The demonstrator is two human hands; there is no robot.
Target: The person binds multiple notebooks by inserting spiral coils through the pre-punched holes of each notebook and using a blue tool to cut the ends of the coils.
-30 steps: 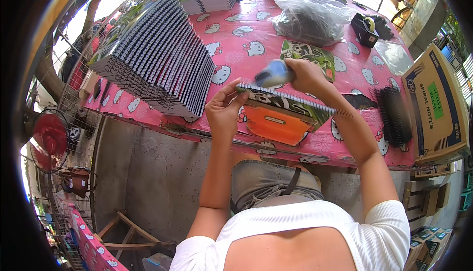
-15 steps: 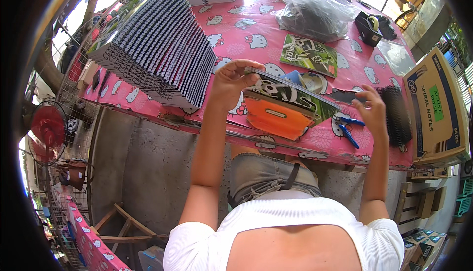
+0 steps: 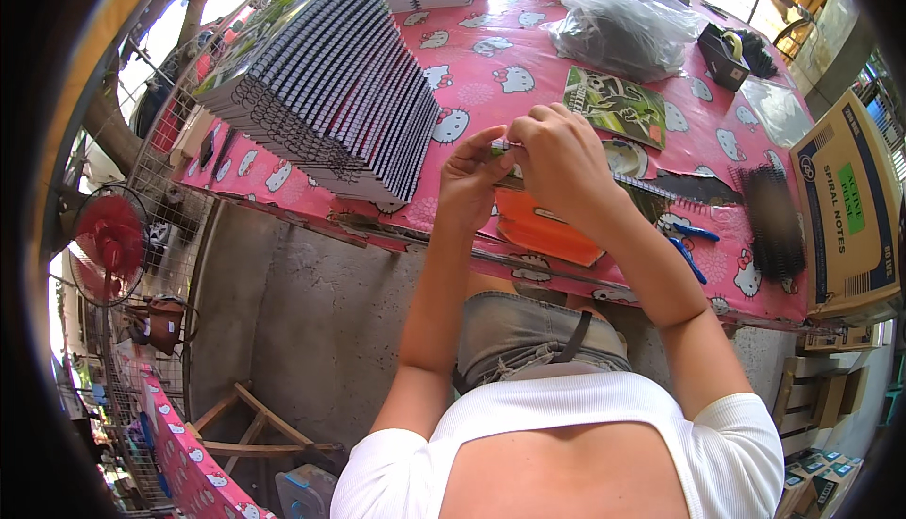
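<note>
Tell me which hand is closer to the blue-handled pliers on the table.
Right. The right hand is up and left of the blue-handled pliers, clear of them; the left hand lies farther left, beyond the right.

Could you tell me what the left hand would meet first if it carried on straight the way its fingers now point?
Most likely the right hand: the left hand points right and already touches it over the notebook.

Bright daylight falls on a worktop (image 3: 491,57) under a pink cartoon-cat cloth, above a bare concrete floor (image 3: 311,330); a red fan (image 3: 111,241) stands left.
</note>
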